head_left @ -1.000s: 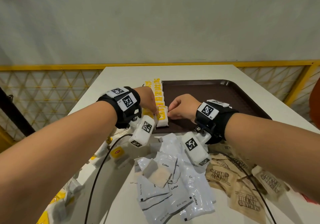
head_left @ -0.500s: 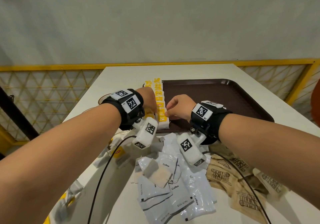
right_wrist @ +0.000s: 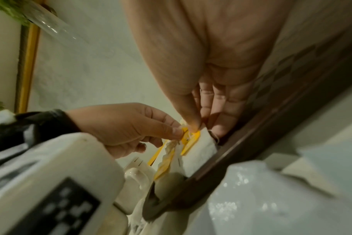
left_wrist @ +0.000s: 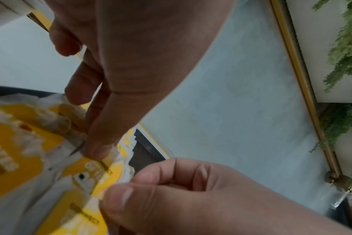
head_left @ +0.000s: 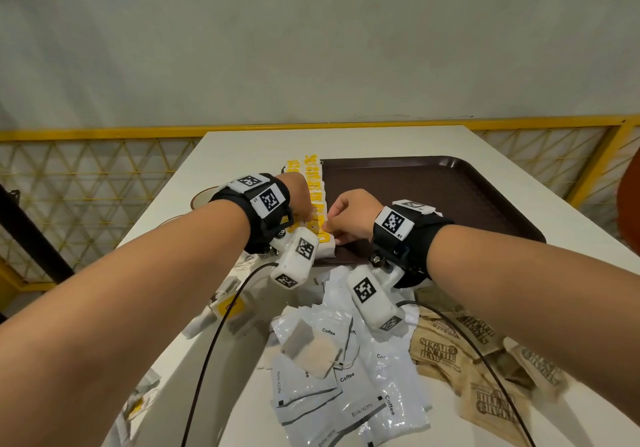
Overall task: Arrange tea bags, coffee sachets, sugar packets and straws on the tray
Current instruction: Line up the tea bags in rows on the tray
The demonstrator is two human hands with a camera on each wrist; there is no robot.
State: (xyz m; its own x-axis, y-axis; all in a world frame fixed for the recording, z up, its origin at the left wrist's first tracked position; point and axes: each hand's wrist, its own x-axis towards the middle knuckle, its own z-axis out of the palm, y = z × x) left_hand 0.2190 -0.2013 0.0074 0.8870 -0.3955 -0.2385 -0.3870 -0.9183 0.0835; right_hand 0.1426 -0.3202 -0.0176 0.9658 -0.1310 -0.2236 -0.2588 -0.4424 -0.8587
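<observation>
Evidently to square the row up, both hands pinch the nearest yellow-tagged tea bag (head_left: 325, 238) at the tray's (head_left: 450, 183) near-left corner: left hand (head_left: 299, 200), right hand (head_left: 349, 218).

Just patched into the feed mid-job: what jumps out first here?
Both hands meet at the tray's near-left corner: the left hand and right hand pinch the nearest tea bag in a yellow-and-white row along its left edge. Nearer the camera lie loose coffee sachets and, to their right, brown sugar packets.
</observation>
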